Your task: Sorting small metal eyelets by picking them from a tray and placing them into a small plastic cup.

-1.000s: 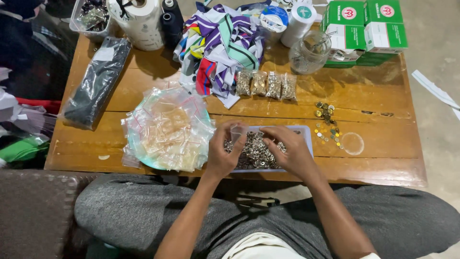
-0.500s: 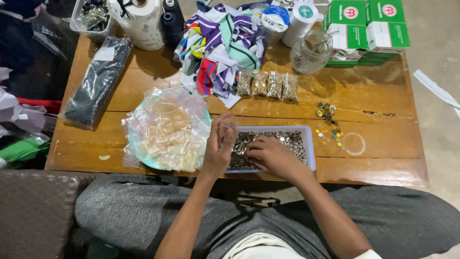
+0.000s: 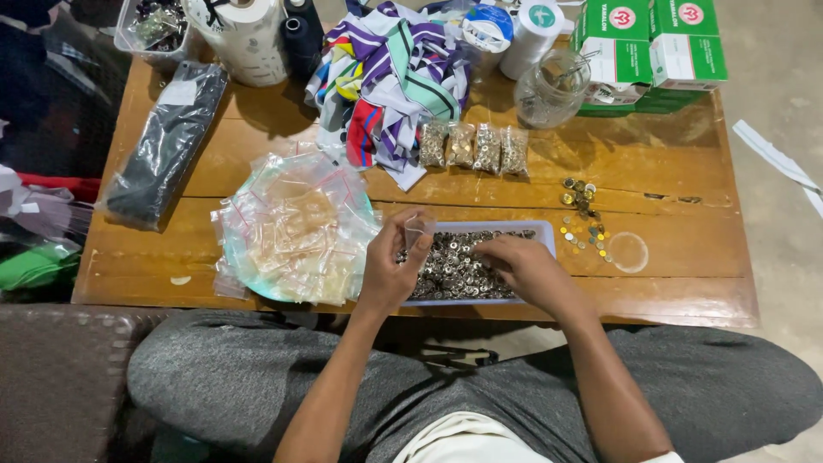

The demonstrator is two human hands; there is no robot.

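left hand (image 3: 390,270): raised over the left end of the tray, fingers pinched on a small clear bag (image 3: 417,230), held upright.
right hand (image 3: 523,266): palm down in the tray, fingers curled narrow into the metal pieces; cannot tell if it grips any.
tray (image 3: 549,236): shallow, pale lilac, rectangular, at the near edge of the table, between the two hands.
metal rings (image 3: 454,261): silver, small, piled across the tray floor.
table (image 3: 669,163): brown wood, slatted top, worn.
bag pile (image 3: 296,227): heap of empty clear bags on a light green plate, just left of the tray, touching the left hand's side.
filled packets (image 3: 473,147): four small bags of metal pieces in a row, behind the tray.
loose pieces (image 3: 585,210): gold and silver bits scattered right of the tray, beside a clear round lid (image 3: 628,252).
jar (image 3: 553,90): clear glass, far right of centre.
fabric strips (image 3: 390,73): striped, multicolour, heaped at the far middle.
boxes (image 3: 651,47): green and white, stacked at the far right corner.
black packet (image 3: 167,141): long, in plastic, at the left side.
thread cones (image 3: 300,39): dark, at the far edge, near a white roll.
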